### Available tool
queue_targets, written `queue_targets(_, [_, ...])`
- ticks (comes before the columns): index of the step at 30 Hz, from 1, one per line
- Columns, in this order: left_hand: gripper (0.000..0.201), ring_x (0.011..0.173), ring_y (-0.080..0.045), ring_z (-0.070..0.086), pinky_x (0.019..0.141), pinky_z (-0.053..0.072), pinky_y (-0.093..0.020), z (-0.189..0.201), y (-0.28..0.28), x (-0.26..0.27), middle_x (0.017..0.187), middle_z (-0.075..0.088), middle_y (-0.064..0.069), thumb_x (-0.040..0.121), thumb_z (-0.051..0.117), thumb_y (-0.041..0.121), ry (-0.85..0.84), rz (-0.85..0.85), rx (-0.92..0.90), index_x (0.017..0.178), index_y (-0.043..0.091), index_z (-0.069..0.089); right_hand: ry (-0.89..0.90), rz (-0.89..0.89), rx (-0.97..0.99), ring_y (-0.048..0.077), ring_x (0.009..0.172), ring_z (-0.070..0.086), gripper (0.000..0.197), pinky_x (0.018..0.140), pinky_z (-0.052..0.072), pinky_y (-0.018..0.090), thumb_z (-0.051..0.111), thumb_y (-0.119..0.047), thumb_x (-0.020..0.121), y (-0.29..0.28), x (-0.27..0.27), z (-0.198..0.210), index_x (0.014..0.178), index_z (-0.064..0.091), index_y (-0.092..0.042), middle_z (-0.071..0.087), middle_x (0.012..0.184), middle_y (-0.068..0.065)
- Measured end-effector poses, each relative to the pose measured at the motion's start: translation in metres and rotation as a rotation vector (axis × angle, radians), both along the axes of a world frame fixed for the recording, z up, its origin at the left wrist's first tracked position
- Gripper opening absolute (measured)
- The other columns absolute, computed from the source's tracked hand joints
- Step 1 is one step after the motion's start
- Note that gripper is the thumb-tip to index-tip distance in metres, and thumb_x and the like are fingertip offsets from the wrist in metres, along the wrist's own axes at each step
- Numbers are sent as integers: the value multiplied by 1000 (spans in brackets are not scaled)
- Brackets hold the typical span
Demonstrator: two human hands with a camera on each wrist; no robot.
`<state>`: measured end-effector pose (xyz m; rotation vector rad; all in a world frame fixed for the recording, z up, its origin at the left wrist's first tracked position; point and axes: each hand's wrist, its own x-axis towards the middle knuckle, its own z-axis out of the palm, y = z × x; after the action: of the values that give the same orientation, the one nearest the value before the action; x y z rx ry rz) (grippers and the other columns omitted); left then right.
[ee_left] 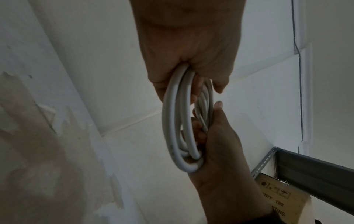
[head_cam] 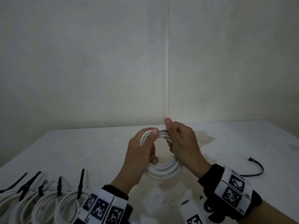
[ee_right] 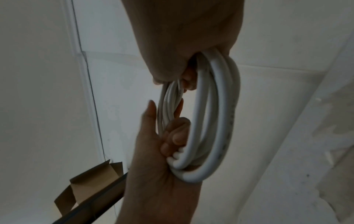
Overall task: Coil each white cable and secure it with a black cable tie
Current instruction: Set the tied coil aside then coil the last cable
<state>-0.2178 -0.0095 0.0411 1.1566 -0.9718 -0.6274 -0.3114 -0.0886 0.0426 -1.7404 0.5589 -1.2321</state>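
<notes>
A white cable coil [head_cam: 163,170] hangs in the air above the white table [head_cam: 80,151], held between both hands. My left hand [head_cam: 149,146] grips the coil's left side, thumb across the strands. On the upper right side my right hand [head_cam: 171,135] holds it, thumb raised at the top. In the left wrist view the left hand [ee_left: 199,84] clasps the coil [ee_left: 172,121] from above. In the right wrist view the right hand [ee_right: 172,78] clasps the coil [ee_right: 216,121] likewise. A loose black cable tie [head_cam: 257,168] lies curved on the table to the right.
Several coiled white cables [head_cam: 48,206] bound with black ties [head_cam: 80,183] lie in a row at the table's near left. Walls meet in a corner behind the table. A cardboard box [ee_right: 91,181] and a metal shelf rail [ee_left: 316,169] appear in the wrist views.
</notes>
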Motion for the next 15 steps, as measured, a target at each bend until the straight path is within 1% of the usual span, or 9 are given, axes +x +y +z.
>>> queue_targets(2, [19,37,-9,35,41,38,-23,0,0,1,42,38,6,91,50,27,-7,10,2,88,14,64,0,91,72,7,38,37,45,43,33,23,44,-56,75,0,-2,1,58,51,-15,41,43,-6])
queue_targets(4, [19,37,-9,34,41,38,-22,-1,1,3,41,38,6,89,51,27,-4,-10,6,86,13,64,13,199,124,7,38,37,45,41,35,21,44,-52,75,0,-7,3,66,55,-10,40,46,-1])
queue_targets(6, [22,36,-9,33,41,38,-22,0,2,4,41,38,5,82,55,32,3,-52,11,85,13,64,21,266,143,7,37,36,41,41,35,21,45,-48,76,0,-11,5,67,57,-11,39,48,2])
queue_targets(7, [24,36,-9,34,41,39,-22,1,3,4,42,39,5,78,56,35,-3,-69,20,85,13,63,25,266,146,7,37,36,40,41,35,21,45,-48,76,1,-12,5,67,57,-11,40,47,1])
queue_targets(8, [25,36,-9,35,42,40,-23,2,3,4,42,40,5,77,57,35,-16,-77,31,85,13,63,30,248,144,7,37,36,40,41,34,21,45,-48,76,1,-13,5,67,55,-11,40,46,-1])
queue_targets(10, [21,37,-10,38,44,43,-24,1,0,2,43,42,5,83,56,32,-64,-60,37,88,13,63,21,181,125,7,37,36,41,41,33,21,46,-49,76,0,-14,3,66,51,-10,41,42,-6])
queue_targets(12, [16,38,-11,44,44,45,-24,-1,-5,-2,44,47,5,87,56,28,-133,34,9,92,14,62,2,110,97,7,38,36,43,42,34,21,47,-51,77,-2,-14,1,65,51,-10,42,41,-7])
queue_targets(14, [14,39,-9,49,44,46,-21,-5,-9,-5,47,52,5,87,56,29,-212,163,-45,93,17,58,-4,36,59,6,39,38,42,47,35,24,46,-53,76,-4,-14,1,61,50,-14,44,41,-8])
queue_targets(15, [12,41,-9,51,44,46,-19,-7,-11,-7,49,54,6,87,55,30,-263,201,-68,92,20,58,-2,1,45,5,40,38,42,49,36,26,45,-55,75,-4,-15,0,60,49,-16,44,41,-8])
